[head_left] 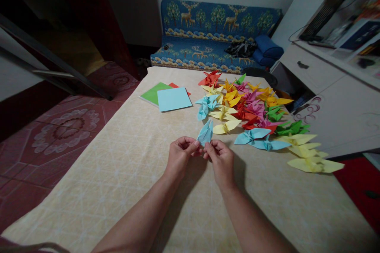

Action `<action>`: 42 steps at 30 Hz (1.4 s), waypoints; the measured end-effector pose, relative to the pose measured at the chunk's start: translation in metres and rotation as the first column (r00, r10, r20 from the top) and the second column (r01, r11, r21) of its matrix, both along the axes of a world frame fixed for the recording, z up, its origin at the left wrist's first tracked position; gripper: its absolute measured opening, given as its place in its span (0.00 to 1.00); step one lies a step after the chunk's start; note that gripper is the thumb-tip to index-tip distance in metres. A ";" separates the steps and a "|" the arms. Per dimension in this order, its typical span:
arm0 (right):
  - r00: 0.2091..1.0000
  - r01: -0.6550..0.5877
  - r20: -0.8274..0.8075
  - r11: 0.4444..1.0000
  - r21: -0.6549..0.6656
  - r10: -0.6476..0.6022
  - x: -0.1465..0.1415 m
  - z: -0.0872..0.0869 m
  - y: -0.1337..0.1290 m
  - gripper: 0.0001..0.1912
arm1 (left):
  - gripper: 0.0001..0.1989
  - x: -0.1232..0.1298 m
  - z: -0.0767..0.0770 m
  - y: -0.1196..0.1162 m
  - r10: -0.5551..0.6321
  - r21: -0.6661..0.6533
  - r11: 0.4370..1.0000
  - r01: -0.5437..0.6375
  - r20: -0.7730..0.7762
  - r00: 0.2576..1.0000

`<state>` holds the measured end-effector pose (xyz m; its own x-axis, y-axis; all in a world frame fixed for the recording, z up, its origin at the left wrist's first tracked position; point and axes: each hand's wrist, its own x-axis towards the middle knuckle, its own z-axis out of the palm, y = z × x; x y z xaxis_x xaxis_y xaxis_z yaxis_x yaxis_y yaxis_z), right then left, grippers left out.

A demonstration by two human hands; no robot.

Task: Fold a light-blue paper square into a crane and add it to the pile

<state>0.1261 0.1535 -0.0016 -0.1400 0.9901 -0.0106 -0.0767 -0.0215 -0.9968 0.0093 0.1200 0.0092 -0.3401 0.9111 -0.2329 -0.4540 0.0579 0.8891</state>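
Observation:
Between my two hands is a light blue folded paper [205, 133], a narrow pointed shape with its tip upward, held just above the tablecloth. My left hand [183, 151] pinches its lower left corner between thumb and fingers. On the other side my right hand [220, 159] grips the lower right corner the same way. Close beyond my right hand lies a pale yellow paper crane [227, 127]. Further right, two light blue paper cranes [252, 136] rest side by side. The lower end of the folded paper is partly hidden by my fingers.
Many paper cranes in red, orange, pink, green and yellow [315, 165] crowd the table's right side. Stacked paper squares, blue [174, 99], green [156, 92] and red, lie at the back left. A patterned sofa [202, 43] stands behind the table [118, 166], a white cabinet [341, 106] to the right.

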 end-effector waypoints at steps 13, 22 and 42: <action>0.994 -0.006 0.105 0.997 0.083 -0.003 0.008 0.001 0.004 0.17 | 0.14 -0.007 0.004 0.002 -0.060 0.041 0.997 0.071 -0.234 0.971; 0.991 -0.073 0.116 0.992 0.106 0.060 0.006 0.000 0.001 0.16 | 0.17 -0.009 0.001 0.004 -0.043 -0.029 0.999 0.040 -0.131 0.990; 0.996 -0.075 0.042 0.996 0.045 0.073 0.001 -0.002 0.001 0.12 | 0.16 -0.005 0.003 0.004 0.018 -0.017 1.000 -0.021 -0.152 0.988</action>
<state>0.1273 0.1545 -0.0037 -0.2134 0.9766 0.0280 -0.0364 0.0207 -0.9991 0.0039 0.1242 0.0127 -0.3901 0.9000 -0.1944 -0.3153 0.0678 0.9466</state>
